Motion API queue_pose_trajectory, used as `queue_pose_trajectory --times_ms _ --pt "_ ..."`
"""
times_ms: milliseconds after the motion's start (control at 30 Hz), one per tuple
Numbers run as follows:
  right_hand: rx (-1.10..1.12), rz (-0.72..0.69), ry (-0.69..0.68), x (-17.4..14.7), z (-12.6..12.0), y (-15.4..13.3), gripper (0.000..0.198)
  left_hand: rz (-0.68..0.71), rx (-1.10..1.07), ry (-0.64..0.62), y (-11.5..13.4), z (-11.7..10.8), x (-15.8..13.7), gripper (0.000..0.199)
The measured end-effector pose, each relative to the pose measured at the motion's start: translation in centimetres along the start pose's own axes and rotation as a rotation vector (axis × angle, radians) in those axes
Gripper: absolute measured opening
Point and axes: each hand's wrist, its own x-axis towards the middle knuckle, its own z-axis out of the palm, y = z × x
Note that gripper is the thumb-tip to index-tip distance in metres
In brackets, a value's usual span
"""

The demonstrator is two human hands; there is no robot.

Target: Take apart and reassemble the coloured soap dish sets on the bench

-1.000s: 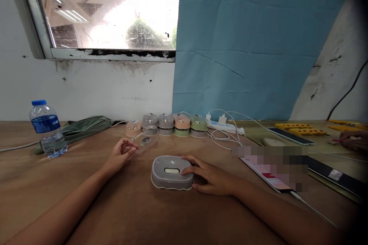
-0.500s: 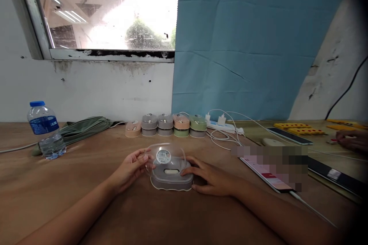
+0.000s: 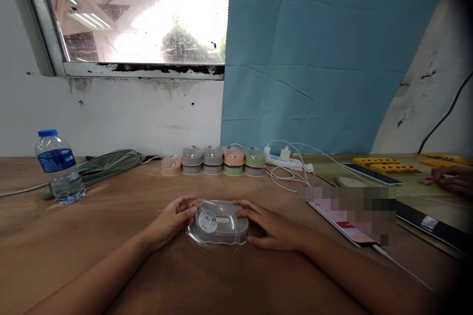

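Note:
A grey oval box [image 3: 232, 234] with a slot in its top lies on the wooden table in front of me. My right hand [image 3: 275, 227] is closed around its right end, thumb low and fingers on the top edge. Between the thumb and fingers of my left hand [image 3: 173, 220] is the left edge of a clear plastic cover [image 3: 207, 221] with a round printed sticker. The cover is tilted and overlaps the front and top of the box; whether the two touch, I cannot tell.
Against the wall stand several similar oval boxes [image 3: 212, 160], mostly stacked in pairs. A water bottle [image 3: 59, 170] and a green cloth bag [image 3: 107, 167] are at left. To the right are a power strip [image 3: 290, 161], cables, a phone [image 3: 340, 224] and another person's hand [image 3: 453, 179].
The clear cover has swung down and toward me, from standing above the box to lying over its front. My left hand tilted with it; my right hand stays on the box.

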Motion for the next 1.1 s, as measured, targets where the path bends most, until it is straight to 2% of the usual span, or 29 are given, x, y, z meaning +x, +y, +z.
queue_pose_trajectory --times_ms 200,300,533,833,933,1100 --pt "0.014 0.005 0.017 0.0 0.1 0.2 0.049 -0.015 -0.028 -0.027 0.4 -0.1 -0.6 0.054" --pt "0.023 0.008 0.012 0.0 0.0 0.2 0.048 0.035 -0.045 -0.055 0.6 -0.2 -0.6 0.055" --pt "0.043 0.023 0.010 0.0 -0.2 -0.1 0.050 0.154 -0.088 0.126 1.0 -0.5 -0.1 0.060" --pt "0.079 -0.016 0.061 0.1 0.1 0.1 0.070 0.101 -0.147 0.207 0.8 -0.4 0.1 0.062" --pt "0.084 -0.008 0.068 0.1 0.1 0.1 0.072 0.094 -0.151 0.197 0.7 0.1 0.0 0.062" --pt "0.083 -0.022 0.085 0.0 0.1 0.1 0.074 0.116 -0.008 0.129 -0.2 0.1 0.1 0.056"
